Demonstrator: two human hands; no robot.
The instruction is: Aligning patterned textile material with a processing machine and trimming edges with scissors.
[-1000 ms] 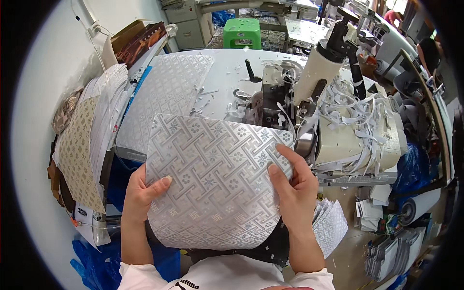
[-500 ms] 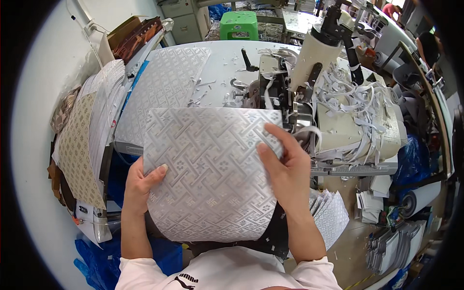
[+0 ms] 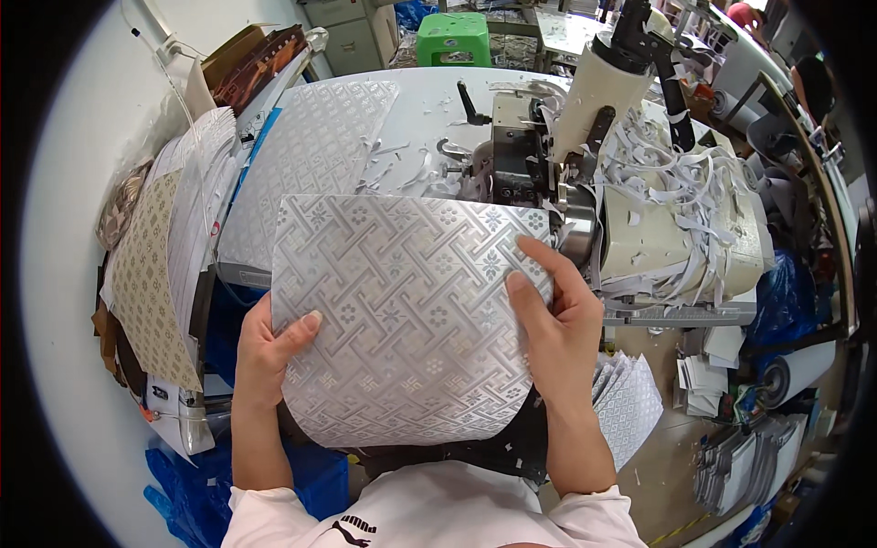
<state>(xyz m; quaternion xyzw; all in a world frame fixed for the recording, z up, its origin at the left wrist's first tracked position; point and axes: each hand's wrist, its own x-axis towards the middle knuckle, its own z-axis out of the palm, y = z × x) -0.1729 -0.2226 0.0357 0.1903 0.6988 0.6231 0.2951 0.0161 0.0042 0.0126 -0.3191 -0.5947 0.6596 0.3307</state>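
1. Silver patterned sheet, one: before the torso, in both hands.
2. Left hand: closed on the sheet's left edge, thumb on top.
3. Right hand: closed on the right edge, thumb and forefinger on the face.
4. Machine: on the counter, beyond the sheet's upper right corner.
5. Pale strips: heaped at the machine's right.
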